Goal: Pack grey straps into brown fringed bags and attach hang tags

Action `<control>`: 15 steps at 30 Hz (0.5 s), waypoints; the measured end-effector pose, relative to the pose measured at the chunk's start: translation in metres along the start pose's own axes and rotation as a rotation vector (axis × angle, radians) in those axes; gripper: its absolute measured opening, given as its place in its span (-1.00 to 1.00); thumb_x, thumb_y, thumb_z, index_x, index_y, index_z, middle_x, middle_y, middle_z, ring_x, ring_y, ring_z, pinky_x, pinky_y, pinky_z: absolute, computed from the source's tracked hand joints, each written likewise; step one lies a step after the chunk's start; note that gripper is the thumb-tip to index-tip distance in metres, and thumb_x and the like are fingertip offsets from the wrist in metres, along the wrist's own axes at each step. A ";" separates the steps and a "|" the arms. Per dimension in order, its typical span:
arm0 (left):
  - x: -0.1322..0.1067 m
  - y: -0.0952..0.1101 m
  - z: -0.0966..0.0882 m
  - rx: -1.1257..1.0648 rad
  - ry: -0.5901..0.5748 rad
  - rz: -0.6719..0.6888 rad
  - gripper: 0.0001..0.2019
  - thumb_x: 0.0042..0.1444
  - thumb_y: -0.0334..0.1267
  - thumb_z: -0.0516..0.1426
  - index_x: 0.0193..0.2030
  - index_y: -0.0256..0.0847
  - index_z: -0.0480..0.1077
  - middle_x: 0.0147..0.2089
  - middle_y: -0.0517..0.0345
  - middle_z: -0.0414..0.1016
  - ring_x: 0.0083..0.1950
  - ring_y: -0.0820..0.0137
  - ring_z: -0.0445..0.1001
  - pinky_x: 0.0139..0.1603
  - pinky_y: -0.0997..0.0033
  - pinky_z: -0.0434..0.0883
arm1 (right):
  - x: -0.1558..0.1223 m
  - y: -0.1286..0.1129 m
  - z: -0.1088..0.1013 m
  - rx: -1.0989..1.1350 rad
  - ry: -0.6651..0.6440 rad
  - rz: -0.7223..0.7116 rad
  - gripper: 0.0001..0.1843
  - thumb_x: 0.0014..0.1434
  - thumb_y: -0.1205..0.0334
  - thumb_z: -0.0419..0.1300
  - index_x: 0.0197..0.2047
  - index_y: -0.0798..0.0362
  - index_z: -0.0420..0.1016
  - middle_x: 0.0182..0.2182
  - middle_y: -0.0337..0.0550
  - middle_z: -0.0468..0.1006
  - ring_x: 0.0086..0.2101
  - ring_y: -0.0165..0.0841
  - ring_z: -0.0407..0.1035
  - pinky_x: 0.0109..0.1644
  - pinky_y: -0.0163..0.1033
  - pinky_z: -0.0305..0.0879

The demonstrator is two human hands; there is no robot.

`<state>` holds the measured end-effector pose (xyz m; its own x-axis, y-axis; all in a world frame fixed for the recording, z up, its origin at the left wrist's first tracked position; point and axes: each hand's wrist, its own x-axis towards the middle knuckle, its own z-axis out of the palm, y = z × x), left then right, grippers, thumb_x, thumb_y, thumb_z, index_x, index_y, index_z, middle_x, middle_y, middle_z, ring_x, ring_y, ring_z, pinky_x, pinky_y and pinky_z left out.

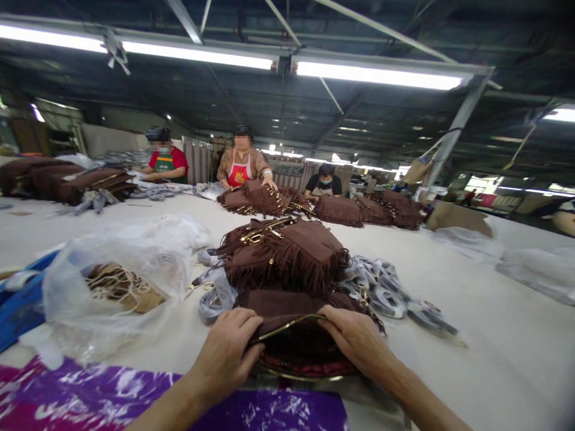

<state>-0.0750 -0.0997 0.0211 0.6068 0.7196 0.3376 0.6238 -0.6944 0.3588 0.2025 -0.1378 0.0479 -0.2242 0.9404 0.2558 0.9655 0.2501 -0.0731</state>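
Note:
A brown suede fringed bag (287,311) lies open on the white table (485,335) right in front of me. My left hand (227,353) grips the left side of its gold-zipped opening, fingers curled over the edge. My right hand (357,341) grips the right side of the opening the same way, spreading the mouth so the dark red patterned lining (305,365) shows. Just behind it sits a stack of the same brown fringed bags (287,251) with gold hardware on top.
A clear plastic bag (121,281) with tan tags and cords lies to the left, beside something blue (22,305). Grey wrapped straps (390,293) lie to the right. Purple patterned fabric (135,401) covers the near edge. Three people work across the table among more bag piles (265,200).

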 end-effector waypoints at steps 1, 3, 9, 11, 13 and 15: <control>0.006 0.001 0.001 0.006 -0.002 -0.035 -0.79 0.22 -0.34 0.00 -0.09 -0.21 0.42 -0.08 -0.02 0.50 -0.01 0.16 0.41 0.02 0.16 0.33 | 0.002 -0.001 -0.005 0.007 -0.006 0.011 -0.80 0.35 0.24 -0.01 -0.27 -0.03 0.41 -0.38 -0.21 0.59 -0.31 -0.27 0.50 -0.30 -0.29 0.19; 0.017 -0.002 0.002 -0.001 0.001 -0.096 -0.75 0.25 -0.38 -0.09 -0.24 -0.22 0.41 -0.22 0.02 0.49 -0.14 0.21 0.44 -0.11 0.24 0.34 | 0.003 -0.001 -0.013 0.040 -0.028 0.039 -0.82 0.33 0.23 0.02 -0.23 -0.04 0.44 -0.34 -0.22 0.61 -0.27 -0.26 0.50 -0.28 -0.28 0.20; 0.025 -0.019 0.007 -0.089 0.010 -0.165 -0.73 0.28 -0.33 -0.13 -0.29 -0.18 0.37 -0.27 0.08 0.50 -0.17 0.26 0.46 -0.14 0.31 0.30 | -0.012 0.017 -0.025 0.092 -0.126 0.084 -0.77 0.20 0.32 0.12 -0.07 -0.04 0.45 -0.14 -0.16 0.58 -0.13 -0.25 0.45 -0.10 -0.25 0.24; 0.024 -0.021 0.009 -0.096 -0.023 -0.180 -0.73 0.27 -0.33 -0.13 -0.28 -0.18 0.37 -0.26 0.08 0.51 -0.17 0.27 0.46 -0.13 0.32 0.30 | -0.018 0.021 -0.026 0.074 -0.129 0.101 -0.78 0.21 0.30 0.11 -0.08 -0.04 0.45 -0.14 -0.15 0.57 -0.13 -0.25 0.45 -0.10 -0.25 0.25; 0.023 -0.020 0.009 -0.090 -0.053 -0.195 -0.74 0.25 -0.33 -0.13 -0.29 -0.17 0.36 -0.26 0.08 0.51 -0.16 0.27 0.47 -0.14 0.33 0.29 | -0.021 0.021 -0.027 0.063 -0.138 0.113 -0.85 0.26 0.26 0.07 -0.17 -0.04 0.46 -0.22 -0.18 0.59 -0.19 -0.26 0.47 -0.16 -0.25 0.25; 0.025 -0.019 0.007 -0.080 -0.084 -0.190 -0.76 0.23 -0.35 -0.12 -0.31 -0.17 0.36 -0.27 0.08 0.51 -0.17 0.28 0.46 -0.15 0.34 0.29 | -0.022 0.018 -0.026 0.050 -0.137 0.134 -0.81 0.31 0.22 0.02 -0.26 -0.03 0.45 -0.31 -0.20 0.60 -0.26 -0.27 0.48 -0.21 -0.26 0.25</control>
<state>-0.0685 -0.0689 0.0168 0.5232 0.8320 0.1845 0.6919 -0.5411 0.4780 0.2283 -0.1600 0.0660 -0.1136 0.9878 0.1070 0.9808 0.1286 -0.1466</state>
